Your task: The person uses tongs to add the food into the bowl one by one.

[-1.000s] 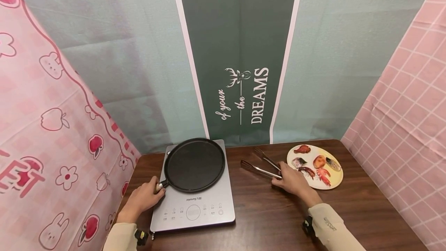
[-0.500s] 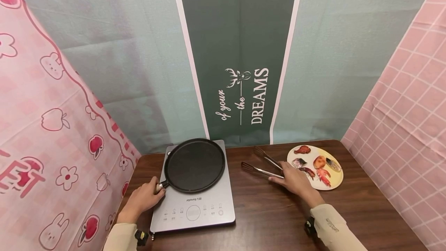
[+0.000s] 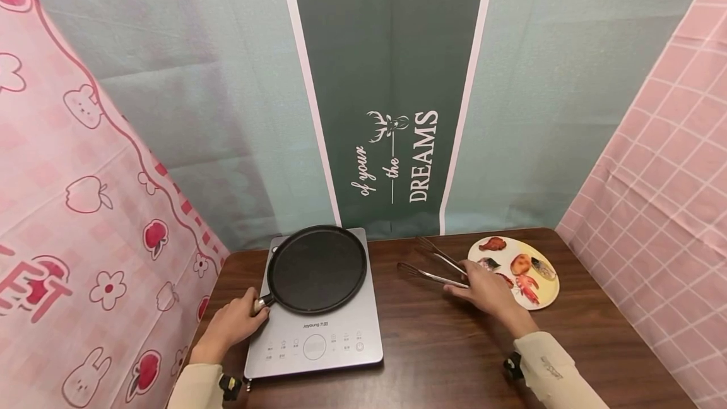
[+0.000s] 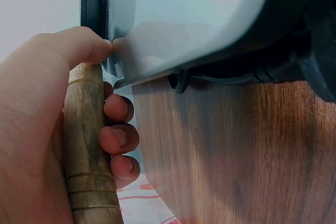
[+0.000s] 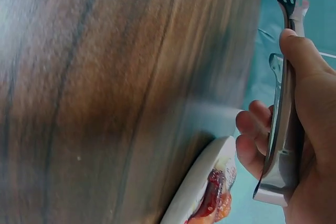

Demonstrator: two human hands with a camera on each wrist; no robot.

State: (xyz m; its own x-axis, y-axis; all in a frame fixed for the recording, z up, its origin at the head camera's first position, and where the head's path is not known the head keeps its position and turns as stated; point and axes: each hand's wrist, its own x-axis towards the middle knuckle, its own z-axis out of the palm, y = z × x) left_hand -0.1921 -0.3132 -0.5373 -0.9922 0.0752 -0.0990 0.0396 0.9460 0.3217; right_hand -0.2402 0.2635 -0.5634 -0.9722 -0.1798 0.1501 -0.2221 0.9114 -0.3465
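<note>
Across a wood-grain tabletop (image 3: 431, 358): pan (image 3: 317, 269) at left, oval plate (image 3: 548, 281) of food at right

Behind it hangs a green backdrop (image 3: 392, 30) with sideways lettering: "of your", "the", "DREAMS". Pink cloth (image 3: 113, 232) at left shows a partial "ET". A silver induction cooker (image 3: 318, 366) marked "Joyoung", plus Chinese characters, carries the flat round pan; its button labels are too small to read.

The plate lies just to the right of the right hand (image 3: 487, 290), which overlaps its edge in the head view; contact cannot be told. That hand, much nearer the plate than the left hand (image 3: 230, 326), grips metal tongs (image 5: 287, 129). Their long axis runs left and away from the person, spread tips pointing away from the plate. The left hand grips the pan's wooden handle (image 4: 86, 124). Among the food are a drumstick (image 3: 492, 243) and a red shrimp-like piece (image 3: 527, 290).
</note>
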